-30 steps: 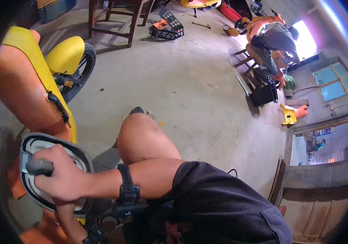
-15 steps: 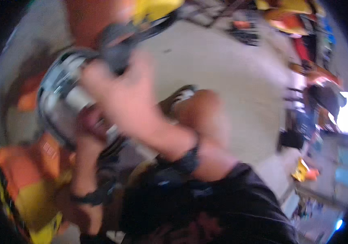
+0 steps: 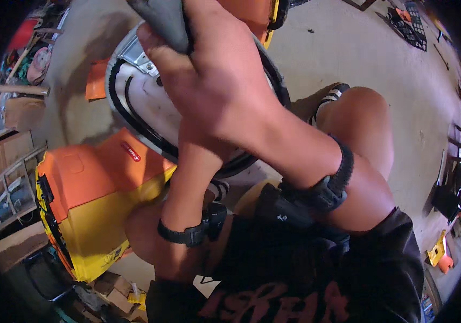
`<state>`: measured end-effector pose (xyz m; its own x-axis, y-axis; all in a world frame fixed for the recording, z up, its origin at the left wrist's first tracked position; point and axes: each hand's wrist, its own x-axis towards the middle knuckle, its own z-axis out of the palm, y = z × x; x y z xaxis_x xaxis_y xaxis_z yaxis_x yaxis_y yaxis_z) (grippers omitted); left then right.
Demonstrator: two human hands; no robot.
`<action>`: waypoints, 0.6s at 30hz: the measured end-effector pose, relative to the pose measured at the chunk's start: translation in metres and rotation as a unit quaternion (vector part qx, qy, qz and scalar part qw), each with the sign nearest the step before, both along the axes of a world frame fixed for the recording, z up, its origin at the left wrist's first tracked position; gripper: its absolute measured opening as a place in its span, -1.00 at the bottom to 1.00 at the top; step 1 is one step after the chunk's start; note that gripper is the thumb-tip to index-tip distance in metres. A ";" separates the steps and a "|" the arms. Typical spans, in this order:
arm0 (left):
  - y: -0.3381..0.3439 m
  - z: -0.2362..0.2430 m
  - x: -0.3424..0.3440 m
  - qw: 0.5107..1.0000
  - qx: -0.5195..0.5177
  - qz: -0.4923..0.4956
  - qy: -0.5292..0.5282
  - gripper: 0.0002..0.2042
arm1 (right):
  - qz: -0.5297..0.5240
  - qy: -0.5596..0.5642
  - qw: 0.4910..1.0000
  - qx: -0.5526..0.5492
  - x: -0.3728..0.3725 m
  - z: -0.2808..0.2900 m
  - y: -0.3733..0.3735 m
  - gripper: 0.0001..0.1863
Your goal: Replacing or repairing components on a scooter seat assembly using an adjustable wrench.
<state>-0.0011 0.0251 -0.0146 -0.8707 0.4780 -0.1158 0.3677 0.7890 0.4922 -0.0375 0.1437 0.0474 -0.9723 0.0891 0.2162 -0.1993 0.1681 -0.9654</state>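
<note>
A round shell-like part [image 3: 152,105] with a white inside, a black rubber rim and a shiny metal bracket [image 3: 136,56] is before me, above my knees. My right hand [image 3: 214,70] is closed around a dark grey tapered object [image 3: 163,24] whose kind I cannot make out; it reaches the upper edge of the picture. The right hand covers much of the round part. My left hand [image 3: 195,126] passes beneath the right one at the round part, its fingers hidden. Both wrists wear black straps.
An orange and yellow plastic case [image 3: 101,199] lies close on the left. Another orange body [image 3: 246,13] stands beyond the round part. A black crate [image 3: 411,27] lies on the floor at the far right. Shelving and clutter [image 3: 12,188] line the left.
My view has shifted and is sharper, so the round part and case appear further right. My right hand has risen in the picture, still on the dark grey object. My left fingers remain hidden.
</note>
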 end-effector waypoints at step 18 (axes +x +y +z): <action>-0.008 0.005 0.031 0.993 -0.008 -0.085 0.076 -0.40 | -0.132 0.045 0.956 -0.257 0.017 0.041 0.061 -0.73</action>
<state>0.0297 0.0168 -0.0099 -0.7849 0.6196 0.0028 0.5663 0.7156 0.4089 -0.0209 0.2047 0.0889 -0.8804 0.4467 0.1593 -0.3015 -0.2678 -0.9151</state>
